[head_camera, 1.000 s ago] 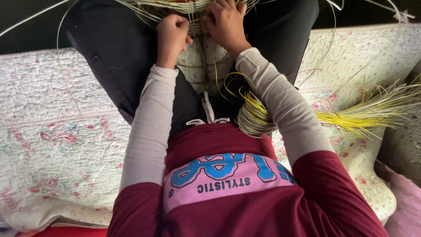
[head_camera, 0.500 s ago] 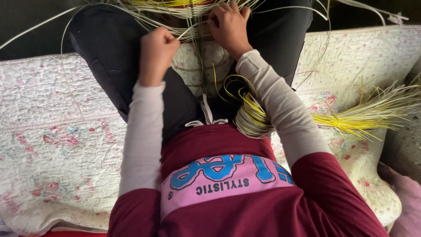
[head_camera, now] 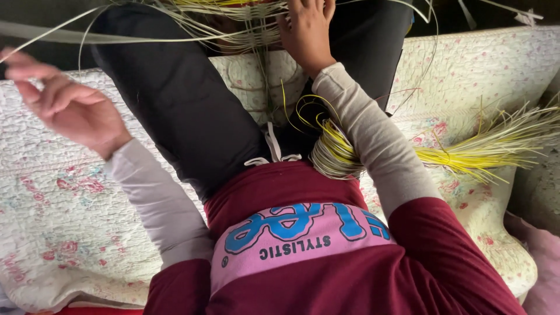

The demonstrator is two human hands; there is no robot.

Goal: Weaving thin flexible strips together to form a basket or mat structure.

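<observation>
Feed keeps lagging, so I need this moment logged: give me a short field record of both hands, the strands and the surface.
left hand: raised out to the left, fingers loosely curled; any strand in it is too blurred to tell
right hand: pressed on the woven strands at the knees
loose strand bundle: yellow-green, lying at the right
surface: floral quilt
clothing: black trousers, maroon top

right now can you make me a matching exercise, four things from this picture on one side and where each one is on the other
Things:
1. left hand
2. right hand
3. yellow straw bundle
4. quilt

Places:
a. under the person, spread out flat
b. lying on the quilt by the right arm
c. on the woven strips at the top
d. raised out to the side, fingers blurred

Pairs: 1-d, 2-c, 3-b, 4-a
</observation>
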